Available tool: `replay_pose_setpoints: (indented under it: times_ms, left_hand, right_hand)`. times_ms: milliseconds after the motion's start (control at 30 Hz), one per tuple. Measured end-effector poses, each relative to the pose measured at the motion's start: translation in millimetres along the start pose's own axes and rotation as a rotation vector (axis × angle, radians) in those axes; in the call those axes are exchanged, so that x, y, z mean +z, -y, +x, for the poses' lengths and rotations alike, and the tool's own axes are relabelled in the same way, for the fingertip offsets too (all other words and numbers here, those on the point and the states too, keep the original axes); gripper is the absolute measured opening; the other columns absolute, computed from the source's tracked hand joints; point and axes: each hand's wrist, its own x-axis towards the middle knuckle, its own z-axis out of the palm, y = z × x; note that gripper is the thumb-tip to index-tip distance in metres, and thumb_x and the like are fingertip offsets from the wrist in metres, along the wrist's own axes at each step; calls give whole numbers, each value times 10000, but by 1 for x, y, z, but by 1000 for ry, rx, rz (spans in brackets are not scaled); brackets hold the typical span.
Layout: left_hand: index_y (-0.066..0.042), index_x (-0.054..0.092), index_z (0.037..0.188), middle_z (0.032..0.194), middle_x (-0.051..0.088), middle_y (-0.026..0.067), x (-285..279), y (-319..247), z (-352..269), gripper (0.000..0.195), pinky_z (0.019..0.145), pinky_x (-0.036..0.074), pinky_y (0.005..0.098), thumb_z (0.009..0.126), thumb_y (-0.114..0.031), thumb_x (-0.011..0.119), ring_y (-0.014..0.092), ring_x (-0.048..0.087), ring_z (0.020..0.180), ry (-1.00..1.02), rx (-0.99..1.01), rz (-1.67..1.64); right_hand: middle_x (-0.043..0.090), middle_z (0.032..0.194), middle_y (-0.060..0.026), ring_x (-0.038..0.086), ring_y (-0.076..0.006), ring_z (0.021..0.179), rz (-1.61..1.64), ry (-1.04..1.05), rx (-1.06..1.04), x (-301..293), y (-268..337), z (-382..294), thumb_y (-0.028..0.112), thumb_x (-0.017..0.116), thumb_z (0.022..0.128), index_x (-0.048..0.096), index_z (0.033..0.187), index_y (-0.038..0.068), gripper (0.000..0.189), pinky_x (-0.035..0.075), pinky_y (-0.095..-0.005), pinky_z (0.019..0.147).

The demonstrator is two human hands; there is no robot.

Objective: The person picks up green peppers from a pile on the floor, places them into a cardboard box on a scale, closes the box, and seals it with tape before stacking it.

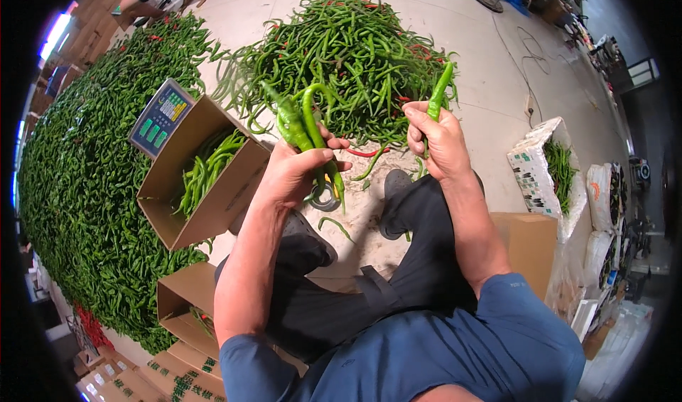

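Note:
My left hand [301, 170] is closed around several long green chili peppers [293, 125], which stick out above and below the fingers. To its right, my right hand [437, 138] grips a single green chili pepper [441, 90], its upper end pointing up. Beyond both hands lies a heap of green chilies [346, 61] with some red ones mixed in. An open cardboard box [221, 197] at the left of my left hand holds green chilies [210, 170]. On the floor between the hands are a red chili [368, 153] and a roll of tape [325, 198], partly hidden by the held peppers.
A scale's display panel [162, 118] stands behind the box. A vast pile of green peppers [90, 199] covers the left side. A second open box [186, 290] is nearer me. At right are a foam box with chilies [525, 175], a cardboard box [525, 247] and a floor cable [519, 71]. Another person's leg [141, 5] shows top left.

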Motion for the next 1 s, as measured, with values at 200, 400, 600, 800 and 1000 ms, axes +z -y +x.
replay_pose_setpoints:
  times_ms: [200, 400, 600, 800, 1000]
  left_hand:
    - [17, 668, 1061, 852, 671, 33, -31, -72, -18, 284, 743, 512, 306, 784, -44, 683, 131, 611, 766, -512, 276, 1329]
    - [13, 671, 1097, 877, 722, 146, -165, -133, -65, 372, 743, 531, 355, 737, -80, 668, 225, 679, 783, -847, 181, 1539]
    - [18, 703, 945, 737, 689, 152, -226, -119, -66, 290, 660, 525, 401, 697, -132, 711, 258, 664, 663, -797, -211, 1583]
    - [31, 704, 898, 729, 686, 130, -213, -110, -22, 266, 654, 523, 389, 696, -142, 703, 241, 666, 661, -706, -294, 1529]
    - [42, 662, 1050, 874, 703, 135, -260, -93, 15, 412, 721, 533, 374, 695, -153, 741, 213, 668, 784, -704, -150, 1506]
  right_hand:
    - [542, 633, -8, 475, -92, 488, -42, -7, -14, -8, 0, 0, 142, 656, 945, 613, 1019, 9, 158, 356, -229, 448]
    - [563, 646, -9, 488, -83, 507, -137, 52, 8, 4, -6, -2, 153, 655, 944, 627, 1025, 14, 163, 373, -227, 463]
    - [567, 660, -6, 496, -81, 517, -118, 53, -28, 5, 5, -12, 148, 651, 948, 627, 1054, 8, 177, 385, -224, 467]
    - [577, 678, -18, 520, -91, 540, -77, 17, -118, -9, 29, -22, 136, 635, 959, 623, 1082, 0, 184, 395, -221, 475]
    - [568, 683, -18, 528, -94, 559, -202, -186, -140, -102, 36, -28, 153, 657, 948, 611, 1057, -2, 195, 393, -226, 496]
